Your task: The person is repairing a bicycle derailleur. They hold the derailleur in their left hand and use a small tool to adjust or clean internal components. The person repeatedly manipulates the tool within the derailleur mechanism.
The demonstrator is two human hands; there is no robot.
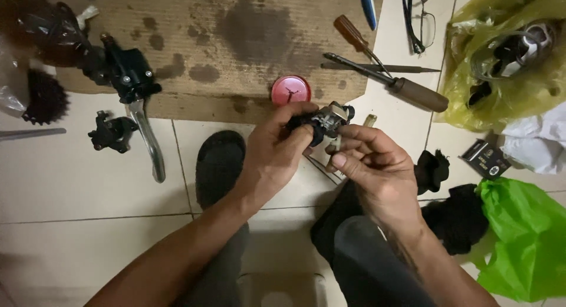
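A small metal and black mechanical part (328, 119) is gripped from both sides at the middle of the view. My left hand (276, 149) closes on its left end with thumb and fingers. My right hand (375, 165) pinches its right underside. Below the hands, my knees in dark trousers fill the lower view. A black slipper (219, 163) lies on the tile floor just left of my left hand.
A stained cardboard sheet (230, 35) carries a round red lid (290, 89), screwdrivers (390, 81) and a black lever assembly (131, 83). Eyeglasses (420, 18), a yellow bag (501, 65), a green bag (525, 242), black rags (454, 215) and a toothed sprocket (42, 97) lie around.
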